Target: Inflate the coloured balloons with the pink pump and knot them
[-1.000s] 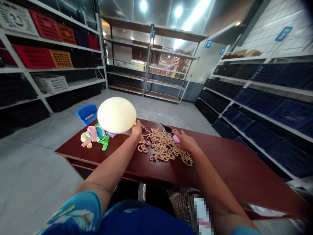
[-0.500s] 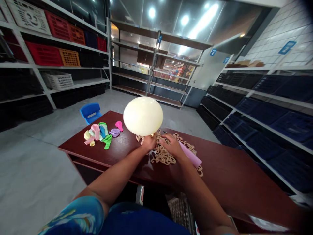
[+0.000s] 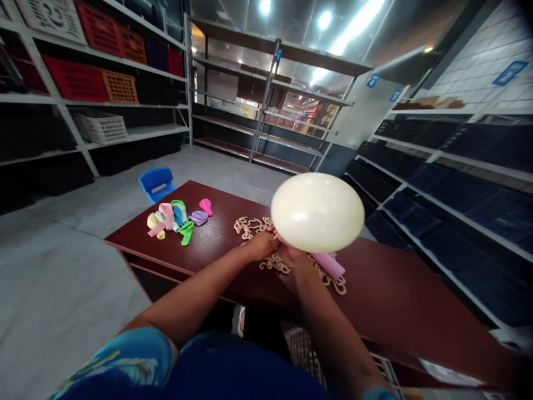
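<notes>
An inflated pale yellow balloon [image 3: 317,212] tilts to the right above the table, its neck end down at my hands. My left hand [image 3: 263,245] is closed around the neck of the balloon. Against it, my right hand [image 3: 291,255] is also closed at the neck, under the balloon's round body, which hides part of its fingers. Beneath both hands lies a spread of tan, curly, loop-shaped pieces [image 3: 272,263]. A pink cylinder [image 3: 328,265] rests on some of these pieces, just right of my right hand.
Several limp balloons [image 3: 166,216] in mixed colours lie on the left of the dark red table [image 3: 400,294], with a purple one [image 3: 198,218] and a pink one [image 3: 206,206] beside them. A blue chair [image 3: 156,183] stands behind the table's left corner. Shelves with crates line the room.
The balloon has swung from upright over my left hand to the right, over my right hand. My right hand has moved in from the curly pieces to meet my left at the neck.
</notes>
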`<control>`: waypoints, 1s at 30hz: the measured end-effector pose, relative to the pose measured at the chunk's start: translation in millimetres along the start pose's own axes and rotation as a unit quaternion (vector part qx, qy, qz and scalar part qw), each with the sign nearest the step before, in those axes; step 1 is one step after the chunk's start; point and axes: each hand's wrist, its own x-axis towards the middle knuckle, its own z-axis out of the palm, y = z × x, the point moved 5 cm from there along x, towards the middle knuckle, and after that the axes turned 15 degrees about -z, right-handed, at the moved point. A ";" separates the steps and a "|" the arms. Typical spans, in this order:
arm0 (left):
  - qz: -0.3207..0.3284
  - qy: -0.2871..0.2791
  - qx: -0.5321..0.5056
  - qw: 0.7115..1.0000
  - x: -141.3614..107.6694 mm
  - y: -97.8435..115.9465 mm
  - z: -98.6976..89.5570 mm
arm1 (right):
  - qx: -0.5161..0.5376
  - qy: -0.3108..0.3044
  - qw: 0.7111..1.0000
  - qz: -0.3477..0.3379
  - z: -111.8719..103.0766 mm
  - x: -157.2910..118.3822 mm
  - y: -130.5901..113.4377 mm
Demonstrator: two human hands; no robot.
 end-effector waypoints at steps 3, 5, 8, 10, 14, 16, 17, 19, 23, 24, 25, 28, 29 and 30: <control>-0.009 -0.034 0.005 0.999 -11.2 6.1 1.6 | 0.091 0.001 0.996 -0.022 -2.6 -5.8 -3.7; 0.001 -0.037 -0.034 0.999 -17.9 8.6 4.0 | 0.151 0.010 0.988 -0.021 -6.6 -9.8 -4.0; -0.008 -0.019 -0.151 0.988 -21.5 4.9 9.8 | 0.180 0.007 0.984 0.004 -9.4 -13.6 -1.5; -0.032 -0.014 -0.241 0.970 -20.9 -0.1 15.2 | 0.174 0.008 0.985 0.021 -8.8 -14.3 0.0; -0.109 -0.028 -0.383 0.917 -18.2 -9.2 19.1 | 0.136 0.008 0.988 0.078 -2.7 -10.1 4.0; -0.151 -0.038 -0.444 0.882 -15.1 -14.4 12.1 | 0.094 -0.023 0.991 0.092 2.4 -2.9 5.6; -0.163 -0.042 -0.472 0.866 -12.2 -17.1 5.5 | 0.065 -0.042 0.994 0.083 4.3 2.8 5.7; -0.163 -0.034 -0.531 0.831 -3.2 -24.3 -14.0 | -0.012 -0.071 0.997 0.034 5.3 18.2 5.5; -0.133 0.069 -0.646 0.749 17.1 -54.3 -62.4 | -0.312 -0.074 0.945 -0.059 -4.3 54.1 11.1; -0.134 0.089 -0.653 0.740 20.4 -63.6 -70.6 | -0.406 -0.085 0.908 -0.061 -5.7 62.1 14.9; -0.136 0.096 -0.657 0.736 22.9 -72.4 -76.3 | -0.479 -0.102 0.870 -0.057 -5.6 69.4 19.6; -0.135 0.097 -0.663 0.730 25.1 -94.9 -83.1 | -0.579 -0.148 0.800 -0.051 1.7 85.5 35.0; -0.133 0.098 -0.669 0.725 24.8 -101.0 -83.7 | -0.586 -0.156 0.793 -0.053 5.4 88.9 40.0; -0.129 0.100 -0.674 0.720 24.5 -106.0 -83.9 | -0.596 -0.165 0.784 -0.054 9.4 91.4 45.1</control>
